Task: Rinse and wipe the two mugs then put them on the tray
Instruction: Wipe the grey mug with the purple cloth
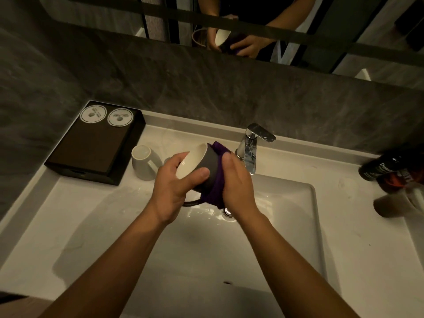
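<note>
- Over the sink basin [286, 226], the left hand [171, 191] holds the grey mug [210, 167]: thumb pressed on the outer wall near the rim, the other fingers curled round the far side of the rim, w/ tips reaching into the cream inside. I judge this grip keeps the mug steady while its outside is rubbed.
- The right hand [236, 180] has fingers pressed together and laid flat on the purple cloth [215, 196], which wraps the bottom and side of the mug. So the hand closes on the cloth, and the cloth is between palm and mug.
- The mug lies tilted, mouth to the left and up, its handle hanging down under the left hand. Prob. this way so drops fall in the basin.
- No water is seen running from the chrome faucet [251, 148], so I judge the step is wiping, not rinsing.
- The white mug [144, 162] stands upside down on the counter [57, 237], just beside the dark tray [91, 145]; maybe set so to drain. Whether it was wiped, cannot tell.
- The tray has two round paper coasters [106, 115] at its far end; no mug is on it yet.
- Dark bottles [390, 171] lie at the right edge, blurred, well apart from the hands.
</note>
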Demonstrator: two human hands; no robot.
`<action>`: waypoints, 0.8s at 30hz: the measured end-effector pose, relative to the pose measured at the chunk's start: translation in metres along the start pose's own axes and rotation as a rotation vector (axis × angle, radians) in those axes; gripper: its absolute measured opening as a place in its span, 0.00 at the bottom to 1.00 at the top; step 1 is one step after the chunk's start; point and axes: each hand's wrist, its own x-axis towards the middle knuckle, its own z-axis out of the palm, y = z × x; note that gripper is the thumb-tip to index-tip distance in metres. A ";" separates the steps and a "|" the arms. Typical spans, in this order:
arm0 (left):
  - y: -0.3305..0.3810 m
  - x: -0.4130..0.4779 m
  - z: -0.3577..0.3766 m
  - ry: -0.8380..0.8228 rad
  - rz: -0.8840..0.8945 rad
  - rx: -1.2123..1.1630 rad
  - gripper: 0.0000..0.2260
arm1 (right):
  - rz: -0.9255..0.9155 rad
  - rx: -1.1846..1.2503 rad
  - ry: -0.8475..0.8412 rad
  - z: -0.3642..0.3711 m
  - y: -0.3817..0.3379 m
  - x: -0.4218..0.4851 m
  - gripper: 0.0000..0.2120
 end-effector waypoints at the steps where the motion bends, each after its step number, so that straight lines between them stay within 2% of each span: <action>1: 0.000 0.001 -0.001 0.031 0.018 0.002 0.26 | 0.165 0.114 -0.006 0.001 -0.007 0.004 0.16; 3: -0.003 0.002 0.001 0.102 0.055 0.006 0.31 | 0.398 0.335 -0.005 0.002 -0.016 0.011 0.17; 4: -0.004 0.002 0.004 0.147 0.056 -0.018 0.32 | 0.445 0.449 0.026 0.005 -0.018 0.013 0.15; 7: -0.006 0.000 0.017 0.313 0.011 -0.140 0.37 | 0.414 0.650 0.171 0.022 -0.014 0.016 0.14; 12: -0.015 0.005 0.035 0.534 0.002 -0.180 0.38 | 0.405 0.779 0.246 0.045 0.006 0.019 0.22; 15: -0.017 0.019 0.039 0.637 -0.013 -0.190 0.37 | 0.395 0.763 0.223 0.055 0.017 0.022 0.23; 18: -0.020 0.044 0.034 0.653 -0.041 -0.208 0.37 | 0.390 0.692 0.206 0.057 0.032 0.028 0.19; 21: -0.029 0.077 0.023 0.607 -0.057 -0.018 0.37 | 0.392 0.562 0.209 0.046 0.051 0.036 0.16; 24: -0.041 0.111 0.014 0.573 -0.120 0.153 0.39 | 0.388 0.329 0.242 0.040 0.073 0.040 0.15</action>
